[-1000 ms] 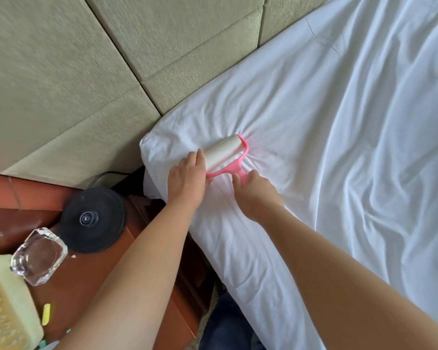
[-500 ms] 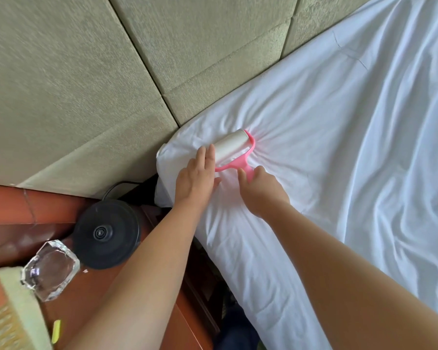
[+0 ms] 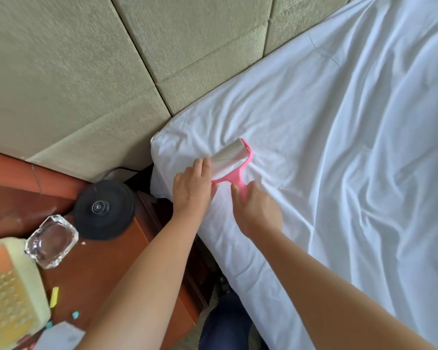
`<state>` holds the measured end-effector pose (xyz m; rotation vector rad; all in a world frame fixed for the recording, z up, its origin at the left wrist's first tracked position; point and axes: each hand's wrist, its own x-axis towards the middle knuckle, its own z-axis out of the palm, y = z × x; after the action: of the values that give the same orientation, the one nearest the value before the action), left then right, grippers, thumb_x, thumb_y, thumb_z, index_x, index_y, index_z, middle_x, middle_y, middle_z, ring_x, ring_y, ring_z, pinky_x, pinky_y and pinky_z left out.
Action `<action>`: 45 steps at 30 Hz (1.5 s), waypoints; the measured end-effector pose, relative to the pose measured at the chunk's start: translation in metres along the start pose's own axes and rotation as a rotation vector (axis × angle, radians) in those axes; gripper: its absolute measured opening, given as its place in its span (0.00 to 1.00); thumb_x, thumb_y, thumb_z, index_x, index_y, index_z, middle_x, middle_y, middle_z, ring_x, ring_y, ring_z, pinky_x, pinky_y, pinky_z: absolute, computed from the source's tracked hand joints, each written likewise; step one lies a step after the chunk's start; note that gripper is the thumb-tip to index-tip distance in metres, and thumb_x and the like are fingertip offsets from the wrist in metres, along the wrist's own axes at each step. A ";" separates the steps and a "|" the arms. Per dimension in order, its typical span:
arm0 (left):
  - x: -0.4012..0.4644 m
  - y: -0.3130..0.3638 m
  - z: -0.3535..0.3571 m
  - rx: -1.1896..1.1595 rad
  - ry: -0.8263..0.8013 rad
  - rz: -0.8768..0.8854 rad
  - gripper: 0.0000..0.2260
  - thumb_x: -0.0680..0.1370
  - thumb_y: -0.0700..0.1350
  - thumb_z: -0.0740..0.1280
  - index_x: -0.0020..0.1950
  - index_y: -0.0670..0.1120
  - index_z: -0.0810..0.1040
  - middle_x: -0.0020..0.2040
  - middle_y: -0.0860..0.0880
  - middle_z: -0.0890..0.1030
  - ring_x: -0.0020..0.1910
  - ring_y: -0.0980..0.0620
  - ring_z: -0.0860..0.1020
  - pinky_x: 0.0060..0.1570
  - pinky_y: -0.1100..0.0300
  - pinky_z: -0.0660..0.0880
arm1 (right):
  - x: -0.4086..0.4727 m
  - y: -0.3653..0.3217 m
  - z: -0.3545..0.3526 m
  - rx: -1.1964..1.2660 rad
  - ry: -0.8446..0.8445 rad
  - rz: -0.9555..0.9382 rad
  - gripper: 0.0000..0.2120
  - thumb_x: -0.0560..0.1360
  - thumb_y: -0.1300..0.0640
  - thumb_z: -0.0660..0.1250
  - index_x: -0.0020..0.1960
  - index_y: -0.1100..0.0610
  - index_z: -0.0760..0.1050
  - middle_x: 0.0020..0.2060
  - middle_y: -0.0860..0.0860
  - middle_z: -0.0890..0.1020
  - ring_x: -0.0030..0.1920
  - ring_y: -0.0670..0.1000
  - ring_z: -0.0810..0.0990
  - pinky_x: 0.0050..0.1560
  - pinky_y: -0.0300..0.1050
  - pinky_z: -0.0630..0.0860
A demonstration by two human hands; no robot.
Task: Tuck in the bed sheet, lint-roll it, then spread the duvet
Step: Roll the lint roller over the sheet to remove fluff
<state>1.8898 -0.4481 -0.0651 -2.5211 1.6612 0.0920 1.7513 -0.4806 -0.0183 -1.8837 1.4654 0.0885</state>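
Note:
A pink lint roller with a pale sticky drum lies on the white bed sheet near the mattress's top left corner. My right hand grips its pink handle from below. My left hand rests on the sheet beside the drum's left end, its fingertips touching the drum. The sheet is wrinkled, with long folds running across the right side. No duvet is in view.
A padded beige headboard stands behind the bed. At the left is a reddish wooden nightstand carrying a black round kettle base, a glass ashtray and a pale yellow telephone. A narrow gap separates nightstand and mattress.
The view has shifted a little. The roller sits slightly farther from the corner and both hands stay with it on the sheet.

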 end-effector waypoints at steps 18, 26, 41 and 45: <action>-0.166 0.074 -0.006 -0.176 -0.080 0.030 0.19 0.75 0.53 0.70 0.60 0.43 0.75 0.53 0.47 0.76 0.46 0.45 0.77 0.46 0.54 0.69 | -0.132 0.115 0.009 -0.059 -0.098 0.019 0.22 0.80 0.39 0.48 0.45 0.56 0.66 0.35 0.49 0.72 0.38 0.55 0.73 0.38 0.47 0.67; -0.186 0.112 -0.024 -0.306 -0.085 0.112 0.28 0.75 0.53 0.70 0.70 0.43 0.68 0.62 0.47 0.74 0.59 0.46 0.74 0.57 0.55 0.70 | -0.170 0.155 -0.013 -0.059 -0.004 0.052 0.20 0.80 0.40 0.50 0.43 0.57 0.64 0.32 0.49 0.71 0.32 0.53 0.70 0.33 0.47 0.64; -0.192 0.113 0.003 -0.499 -0.099 -0.030 0.26 0.77 0.50 0.69 0.72 0.43 0.68 0.71 0.49 0.70 0.71 0.50 0.65 0.67 0.57 0.64 | -0.141 0.155 -0.011 0.273 -0.327 0.219 0.16 0.79 0.42 0.55 0.46 0.55 0.68 0.36 0.54 0.78 0.24 0.50 0.75 0.19 0.32 0.62; -0.183 0.104 -0.002 -0.672 -0.052 -0.233 0.23 0.76 0.46 0.70 0.69 0.43 0.69 0.64 0.49 0.72 0.63 0.51 0.71 0.57 0.63 0.67 | -0.120 0.134 -0.005 0.301 -0.337 0.228 0.18 0.79 0.42 0.55 0.51 0.57 0.71 0.34 0.54 0.77 0.25 0.51 0.73 0.25 0.38 0.68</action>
<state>1.7220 -0.3224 -0.0485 -3.1194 1.4751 0.8083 1.5926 -0.3965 -0.0255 -1.3818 1.3667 0.2649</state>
